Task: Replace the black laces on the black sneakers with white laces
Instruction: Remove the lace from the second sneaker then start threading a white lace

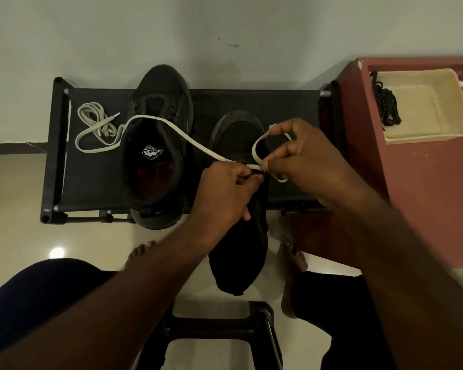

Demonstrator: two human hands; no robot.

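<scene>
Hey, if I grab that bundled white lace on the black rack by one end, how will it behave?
Probably floppy: the bundled white lace lies in loose loops, so it would likely uncoil and dangle. It looks thin, so probably very light and unlikely to roll on the fabric rack.

Sneaker [238,263] eyelets hidden; red cabinet [425,196] cropped (right edge).
</scene>
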